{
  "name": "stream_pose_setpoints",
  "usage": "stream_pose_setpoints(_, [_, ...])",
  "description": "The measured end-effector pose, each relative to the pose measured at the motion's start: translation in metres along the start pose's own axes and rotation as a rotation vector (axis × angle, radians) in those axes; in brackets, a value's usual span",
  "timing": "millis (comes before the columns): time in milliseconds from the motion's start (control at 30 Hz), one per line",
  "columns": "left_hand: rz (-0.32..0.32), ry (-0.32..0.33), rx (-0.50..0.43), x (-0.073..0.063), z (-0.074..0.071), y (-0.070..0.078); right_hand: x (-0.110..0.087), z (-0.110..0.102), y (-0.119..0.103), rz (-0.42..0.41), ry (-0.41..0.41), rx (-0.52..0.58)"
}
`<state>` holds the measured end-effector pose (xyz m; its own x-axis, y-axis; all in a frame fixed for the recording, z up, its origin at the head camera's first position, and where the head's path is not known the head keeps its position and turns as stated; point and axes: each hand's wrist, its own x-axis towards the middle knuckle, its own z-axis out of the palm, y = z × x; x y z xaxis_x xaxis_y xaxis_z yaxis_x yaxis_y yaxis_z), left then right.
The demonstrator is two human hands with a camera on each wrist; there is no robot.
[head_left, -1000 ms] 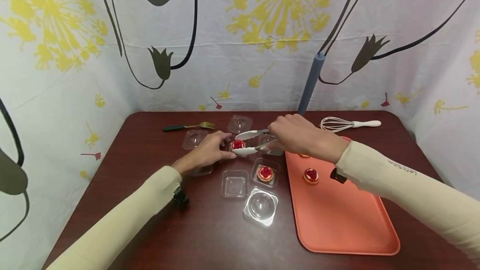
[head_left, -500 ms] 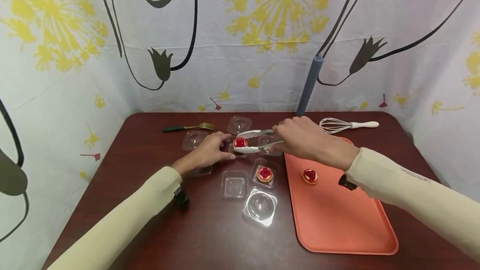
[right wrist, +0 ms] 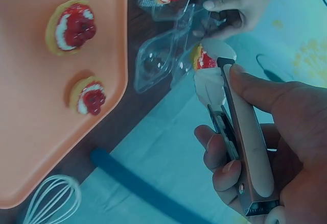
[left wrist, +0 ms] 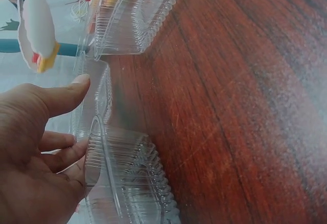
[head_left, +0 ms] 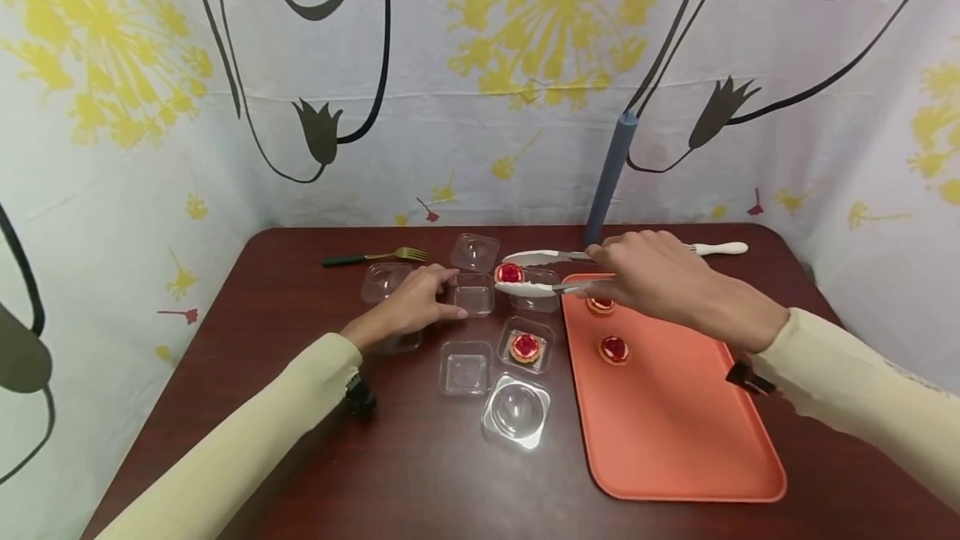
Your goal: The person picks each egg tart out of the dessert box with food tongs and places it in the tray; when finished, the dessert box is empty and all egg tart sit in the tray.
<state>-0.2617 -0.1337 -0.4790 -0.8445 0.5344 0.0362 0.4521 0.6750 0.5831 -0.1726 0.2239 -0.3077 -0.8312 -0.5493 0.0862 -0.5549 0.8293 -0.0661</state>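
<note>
My right hand [head_left: 654, 277] grips metal tongs [right wrist: 240, 132] with white tips. Between the tips sits a small red-topped tart [head_left: 509, 273], raised beside a clear plastic container [head_left: 473, 297]. My left hand [head_left: 416, 300] is at that container's left side, thumb and fingers spread apart; whether the fingertips touch its rim is hard to tell. In the left wrist view, the left fingers [left wrist: 66, 157] are by a clear container's wall. Another tart [head_left: 525, 347] lies in a nearer container [head_left: 547, 357]. Two more tarts [head_left: 615, 349] are on an orange tray [head_left: 675, 432].
Several clear containers and lids, one a domed lid [head_left: 516, 412], stand around the middle of the dark table [head_left: 360, 473]. A fork [head_left: 375, 257] lies at the back left. The whisk [right wrist: 53, 201] is behind the tray, partly hidden by my right hand in the head view.
The right hand with the tongs has moved right, lifting the tart out from over the container beside my left hand. The left hand has stayed in place.
</note>
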Motion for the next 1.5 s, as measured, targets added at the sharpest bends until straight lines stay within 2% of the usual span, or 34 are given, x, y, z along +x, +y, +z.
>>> stream_pose_setpoints(300, [-0.013,-0.023,0.000,-0.001,-0.006,0.005,-0.031,-0.002,0.031,0.057,0.034,0.027])
stream_pose_setpoints(500, [-0.008,-0.013,0.013,0.002,-0.004,0.003,-0.055,-0.003,0.053,0.129,0.045,0.021])
stream_pose_setpoints(800, [-0.021,-0.033,0.019,0.002,-0.003,0.000,-0.085,-0.002,0.080,0.162,0.093,-0.002])
stream_pose_setpoints(967, [-0.013,-0.035,0.026,0.003,-0.002,-0.005,-0.101,0.000,0.089,0.171,0.108,-0.016])
stream_pose_setpoints(1100, [-0.003,-0.030,0.033,0.004,-0.001,-0.007,-0.112,0.003,0.094,0.229,0.077,-0.027])
stream_pose_setpoints(1233, [0.007,-0.022,0.015,0.004,-0.001,-0.005,-0.124,0.007,0.100,0.260,0.045,-0.029])
stream_pose_setpoints(1500, [-0.012,-0.046,0.013,0.004,-0.003,-0.003,-0.141,0.015,0.105,0.279,0.039,-0.036])
